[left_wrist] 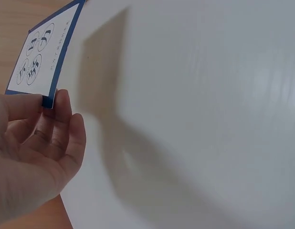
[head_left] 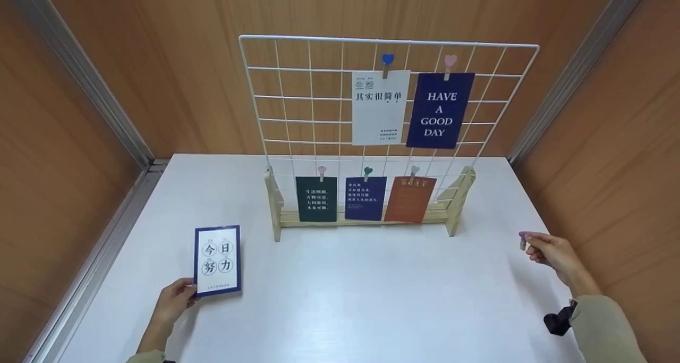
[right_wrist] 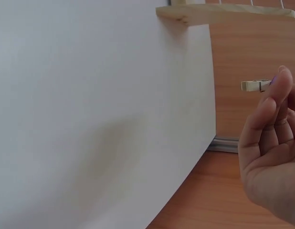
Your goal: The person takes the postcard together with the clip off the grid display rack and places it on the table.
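Observation:
My left hand [head_left: 174, 301] pinches the lower left corner of a blue-bordered white card [head_left: 218, 260] printed with four circled characters. The left wrist view shows that card [left_wrist: 42, 52] raised, casting a shadow on the table. On the far right, my right hand [head_left: 555, 254] pinches a small wooden clothespin [head_left: 523, 242] with a purple top. Its wooden tip [right_wrist: 252, 86] points away from the fingers in the right wrist view. Between the hands stands a white wire grid [head_left: 297, 95] on a wooden stand [head_left: 364, 217].
Heart-topped clips hold a white card [head_left: 380, 116] and a blue card [head_left: 440, 113] high on the grid. Lower down hang a green card [head_left: 317, 199], a smaller blue card [head_left: 365, 199] and an orange card [head_left: 410, 200]. Wooden walls [head_left: 611, 113] enclose the white table [head_left: 340, 299].

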Available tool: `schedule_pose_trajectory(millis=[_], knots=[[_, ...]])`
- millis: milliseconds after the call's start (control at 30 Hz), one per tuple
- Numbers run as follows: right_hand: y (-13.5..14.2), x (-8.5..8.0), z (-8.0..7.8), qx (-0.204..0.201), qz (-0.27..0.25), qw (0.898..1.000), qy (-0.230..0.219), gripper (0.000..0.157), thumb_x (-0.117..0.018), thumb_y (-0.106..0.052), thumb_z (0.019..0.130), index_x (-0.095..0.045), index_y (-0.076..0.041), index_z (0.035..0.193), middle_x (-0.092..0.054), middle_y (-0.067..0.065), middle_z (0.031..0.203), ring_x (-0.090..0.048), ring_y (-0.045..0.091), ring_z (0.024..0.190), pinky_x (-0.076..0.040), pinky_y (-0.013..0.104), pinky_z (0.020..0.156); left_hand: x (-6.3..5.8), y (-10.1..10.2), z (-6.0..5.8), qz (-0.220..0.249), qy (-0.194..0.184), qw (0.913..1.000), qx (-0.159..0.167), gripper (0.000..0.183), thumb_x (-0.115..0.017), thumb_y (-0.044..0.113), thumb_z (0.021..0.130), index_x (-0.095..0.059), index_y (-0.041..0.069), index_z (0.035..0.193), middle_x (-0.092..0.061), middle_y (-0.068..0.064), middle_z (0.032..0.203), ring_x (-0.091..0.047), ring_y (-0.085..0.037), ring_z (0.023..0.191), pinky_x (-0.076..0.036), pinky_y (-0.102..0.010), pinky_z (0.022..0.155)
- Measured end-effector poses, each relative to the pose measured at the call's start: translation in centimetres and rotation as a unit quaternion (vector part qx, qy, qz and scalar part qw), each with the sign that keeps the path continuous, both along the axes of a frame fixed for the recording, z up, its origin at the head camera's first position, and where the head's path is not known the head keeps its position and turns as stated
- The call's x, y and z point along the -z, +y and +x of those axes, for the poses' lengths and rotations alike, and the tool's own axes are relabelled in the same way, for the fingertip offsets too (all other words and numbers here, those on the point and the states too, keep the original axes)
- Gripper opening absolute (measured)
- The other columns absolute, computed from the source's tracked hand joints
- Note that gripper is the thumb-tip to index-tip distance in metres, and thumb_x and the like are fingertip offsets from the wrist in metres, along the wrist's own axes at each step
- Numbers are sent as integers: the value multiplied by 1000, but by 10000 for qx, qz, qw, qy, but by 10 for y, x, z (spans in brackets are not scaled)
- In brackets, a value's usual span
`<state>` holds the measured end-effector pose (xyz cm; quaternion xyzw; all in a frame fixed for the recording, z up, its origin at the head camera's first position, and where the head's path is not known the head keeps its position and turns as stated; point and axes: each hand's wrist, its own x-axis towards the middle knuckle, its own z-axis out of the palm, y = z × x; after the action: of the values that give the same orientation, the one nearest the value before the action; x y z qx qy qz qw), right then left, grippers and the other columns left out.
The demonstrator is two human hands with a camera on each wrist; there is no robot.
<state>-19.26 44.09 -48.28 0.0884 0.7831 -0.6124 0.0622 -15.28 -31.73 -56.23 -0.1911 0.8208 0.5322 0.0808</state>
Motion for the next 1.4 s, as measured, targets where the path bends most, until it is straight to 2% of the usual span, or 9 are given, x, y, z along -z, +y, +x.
schedule_pose_trajectory(millis=[100, 333, 500, 633, 767, 867, 1033, 1200, 1400], knots=[[2, 6, 3, 54, 2, 9999, -100, 14, -55, -19, 88, -64, -12, 96, -57, -1, 68, -54, 7, 59, -48, 20, 60, -10, 3, 5, 0, -116, 9999, 113, 35, -42, 10, 91, -42, -15, 116, -57, -21, 97, -58, -21, 81, -47, -35, 73], [11, 24, 7, 58, 343, 9987, -359, 32, -56, -25, 87, -59, 0, 107, -57, 0, 69, -54, 8, 60, -49, 23, 62, -7, -4, 8, 114, -336, 9993, 93, 36, -42, 8, 90, -40, -16, 116, -56, -15, 91, -56, -17, 76, -48, -29, 68], [51, 81, -4, 112, 416, 9968, -673, 37, -59, -32, 84, -60, -3, 107, -59, 2, 73, -56, 11, 63, -49, 26, 62, -1, -14, 11, 302, -538, 9981, -36, 38, -42, 7, 89, -35, -17, 118, -55, -14, 88, -57, -14, 70, -48, -28, 66], [79, 132, -13, 490, 551, 9944, -753, 40, -60, -34, 83, -59, -3, 108, -59, 3, 73, -55, 11, 62, -49, 25, 59, 2, -21, 12, 364, -694, 9967, -201, 40, -41, 6, 89, -32, -17, 120, -54, -15, 88, -57, -11, 66, -49, -27, 64], [86, 153, -13, 578, 990, 9907, -734, 52, -56, -39, 84, -53, 2, 116, -59, 2, 75, -54, 10, 64, -48, 25, 59, 2, -26, 13, 300, -791, 9959, -315, 39, -40, 7, 90, -33, -17, 121, -54, -15, 88, -56, -11, 66, -48, -27, 63], [81, 148, -10, 639, 959, 9896, -865, 58, -58, -42, 82, -51, 5, 116, -59, 2, 75, -55, 11, 65, -48, 25, 59, 3, -28, 14, 208, -868, 9953, -379, 39, -41, 8, 90, -34, -16, 120, -54, -14, 86, -55, -12, 66, -48, -27, 61], [59, 113, 2, 710, 604, 9885, -1193, 53, -62, -36, 80, -54, 6, 113, -60, 1, 73, -56, 10, 64, -48, 24, 59, 4, -28, 14, 71, -902, 9945, -523, 38, -41, 8, 90, -36, -16, 119, -55, -13, 84, -54, -14, 66, -48, -26, 59], [35, 82, 15, 669, 653, 9876, -1263, 44, -60, -29, 82, -56, 6, 109, -60, -1, 71, -55, 9, 62, -48, 24, 59, 3, -26, 12, -48, -934, 9937, -621, 38, -41, 8, 89, -36, -15, 120, -54, -16, 86, -54, -13, 65, -47, -25, 57], [28, 81, 24, 722, 620, 9846, -1468, 37, -56, -27, 87, -58, 4, 108, -60, -2, 70, -55, 10, 63, -46, 25, 59, 3, -23, 12, -309, -924, 9927, -709, 38, -43, 9, 87, -38, -14, 118, -52, -20, 90, -55, -14, 66, -46, -22, 53]])
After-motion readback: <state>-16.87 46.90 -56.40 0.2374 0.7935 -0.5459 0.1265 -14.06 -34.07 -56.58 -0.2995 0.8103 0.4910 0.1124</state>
